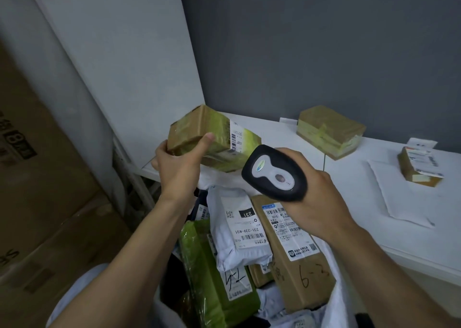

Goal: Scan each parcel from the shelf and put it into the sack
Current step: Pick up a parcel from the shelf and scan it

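Cardboard parcel (194, 128) held above sack (340, 300) in left hand (178, 168) grip, barcode scanner (274, 173) in right hand (321, 203) grip; several parcels (239, 230) sacked, taped box (329, 130) and small box (419, 170) left on shelf (349, 173).

A taped cardboard parcel (214, 138), brown with yellow-green tape and a white barcode label, is held tilted above the near edge of the white shelf (354, 158) by the left hand (179, 163). A black barcode scanner (277, 173) with a pale grey top is gripped in the right hand (316, 203), its nose turned towards the label. On the shelf are seen a larger taped box (329, 130), a small labelled box (419, 168) and a flat white mailer (399, 198). In the open white sack (341, 300) below are piled a green bag parcel (214, 272), a white poly mailer (239, 227) and a brown carton (294, 252), labels upward.
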